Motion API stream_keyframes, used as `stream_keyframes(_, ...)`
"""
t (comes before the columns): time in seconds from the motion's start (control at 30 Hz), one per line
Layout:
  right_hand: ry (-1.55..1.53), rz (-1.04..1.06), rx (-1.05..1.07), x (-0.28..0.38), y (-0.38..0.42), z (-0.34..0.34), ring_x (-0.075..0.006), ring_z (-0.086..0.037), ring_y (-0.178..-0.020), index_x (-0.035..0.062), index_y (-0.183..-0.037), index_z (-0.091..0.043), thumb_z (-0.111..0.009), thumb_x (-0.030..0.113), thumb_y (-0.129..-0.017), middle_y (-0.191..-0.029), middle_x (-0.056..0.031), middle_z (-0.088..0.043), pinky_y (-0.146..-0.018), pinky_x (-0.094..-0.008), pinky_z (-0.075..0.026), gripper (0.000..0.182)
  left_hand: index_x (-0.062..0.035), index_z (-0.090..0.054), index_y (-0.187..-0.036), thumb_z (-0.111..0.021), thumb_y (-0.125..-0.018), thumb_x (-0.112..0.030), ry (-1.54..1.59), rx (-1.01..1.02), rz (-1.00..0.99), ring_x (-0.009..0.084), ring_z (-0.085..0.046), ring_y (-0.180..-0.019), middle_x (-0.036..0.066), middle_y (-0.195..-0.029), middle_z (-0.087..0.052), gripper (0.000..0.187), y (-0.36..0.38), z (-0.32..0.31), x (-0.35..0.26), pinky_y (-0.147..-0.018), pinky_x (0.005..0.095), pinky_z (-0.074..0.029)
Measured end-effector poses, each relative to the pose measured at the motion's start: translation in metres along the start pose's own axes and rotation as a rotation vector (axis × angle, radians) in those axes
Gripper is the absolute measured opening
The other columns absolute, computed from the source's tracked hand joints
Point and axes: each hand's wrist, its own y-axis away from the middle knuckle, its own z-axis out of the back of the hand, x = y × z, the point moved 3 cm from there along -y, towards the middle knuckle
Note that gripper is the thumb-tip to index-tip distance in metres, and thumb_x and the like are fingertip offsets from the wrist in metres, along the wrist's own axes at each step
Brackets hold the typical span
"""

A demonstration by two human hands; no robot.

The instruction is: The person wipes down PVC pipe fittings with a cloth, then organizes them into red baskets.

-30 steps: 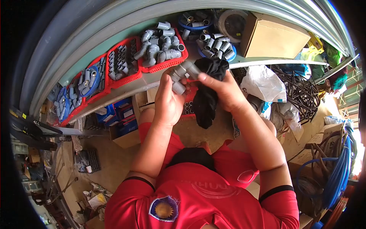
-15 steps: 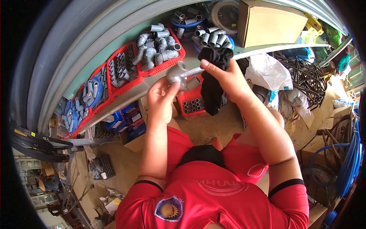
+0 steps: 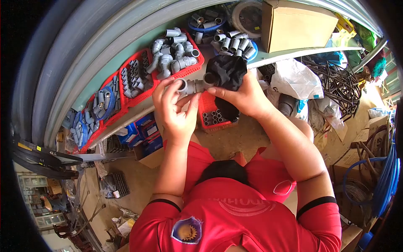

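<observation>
Between my two hands lies a grey plastic pipe fitting point(image 3: 193, 87), level, with a round opening showing at each end. My left hand point(image 3: 176, 107) pinches its left end with thumb and fingers. Bunched in my right hand point(image 3: 243, 98) is a black cloth point(image 3: 226, 71), which wraps around the fitting's right end; my right thumb presses close to that opening. Part of the cloth hangs below the hand. Just beyond my left hand stands a red basket point(image 3: 200, 59) heaped with grey elbow fittings point(image 3: 166, 63).
More red baskets point(image 3: 138, 99) of small fittings line the shelf to the left. Blue bowls point(image 3: 254, 49) of couplings and a cardboard box point(image 3: 300, 27) stand at the back. Below my hands is a red crate point(image 3: 216, 124). White bags point(image 3: 296, 80) and black rods point(image 3: 336, 80) lie right.
The fitting has turned between my hands, so both openings now face up more. My left hand has shifted slightly and its fingers are extended further; the cloth has moved a little left.
</observation>
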Motion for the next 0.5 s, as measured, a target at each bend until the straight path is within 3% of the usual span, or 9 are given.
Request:
stream_keyframes(0.07, 0.073, 0.062, -0.011, 0.002, 0.001, 0.0, -0.022, -0.068, -0.093, 0.001, -0.114, -0.066, -0.086, 0.017, -0.078, -0.104, -0.0137, -0.072, -0.089, -0.036, -0.053, 0.044, 0.0016, -0.059, -0.124, -0.077, -0.077, 0.014, -0.131, 0.054, -0.028, 0.029, -0.063, -0.113, 0.015, -0.139, -0.037, 0.052, -0.002, 0.003, -0.001, -0.086, 0.0352, -0.065)
stream_keyframes(0.17, 0.115, 0.12, -0.032, 0.004, 0.002, -0.001, -0.0276, -0.069, -0.094, 0.0014, -0.116, -0.065, -0.085, 0.017, -0.078, -0.104, -0.0155, -0.072, -0.088, -0.0372, -0.053, 0.046, 0.0029, -0.063, -0.117, -0.077, -0.078, 0.013, -0.331, 0.06, -0.095, 0.0244, -0.067, -0.103, 0.013, -0.132, -0.044, 0.043, -0.005, 0.009, 0.001, -0.079, 0.0321, -0.066)
stream_keyframes(0.27, 0.149, 0.12, -0.033, 0.006, 0.006, -0.002, -0.0306, -0.07, -0.096, 0.0016, -0.119, -0.064, -0.085, 0.017, -0.078, -0.104, -0.0168, -0.072, -0.088, -0.0383, -0.053, 0.049, 0.0026, -0.066, -0.114, -0.077, -0.079, 0.011, -0.402, 0.125, -0.192, 0.0185, -0.068, -0.092, 0.011, -0.119, -0.055, 0.038, -0.01, 0.012, 0.006, -0.071, 0.0278, -0.065)
stream_keyframes(0.37, 0.169, 0.125, -0.046, 0.006, 0.007, -0.003, -0.0327, -0.07, -0.099, 0.0018, -0.121, -0.063, -0.085, 0.016, -0.078, -0.104, -0.0182, -0.071, -0.088, -0.039, -0.053, 0.051, -0.0025, -0.067, -0.114, -0.079, -0.077, 0.005, -0.388, 0.096, -0.118, 0.0232, -0.068, -0.083, 0.01, -0.092, -0.065, 0.04, -0.016, 0.007, 0.009, -0.067, 0.0345, -0.058)
stream_keyframes(0.4, 0.173, 0.128, -0.049, 0.005, 0.007, -0.003, -0.0338, -0.07, -0.099, 0.0018, -0.122, -0.063, -0.085, 0.015, -0.078, -0.105, -0.0187, -0.071, -0.088, -0.0391, -0.053, 0.051, -0.0034, -0.066, -0.116, -0.077, -0.081, 0.002, -0.331, 0.135, 0.104, 0.0272, -0.071, -0.085, 0.014, -0.099, -0.069, 0.037, -0.017, 0.007, 0.006, -0.071, 0.0381, -0.058)
stream_keyframes(0.5, 0.207, 0.146, -0.062, 0.0, 0.006, -0.002, -0.0375, -0.069, -0.099, 0.0026, -0.118, -0.065, -0.084, 0.013, -0.076, -0.103, -0.0199, -0.071, -0.087, -0.0397, -0.054, 0.048, -0.004, -0.064, -0.119, -0.074, -0.085, -0.001, -0.386, 0.229, 0.064, 0.0307, -0.072, -0.091, 0.017, -0.11, -0.07, 0.035, -0.018, 0.001, 0.008, -0.072, 0.039, -0.058)
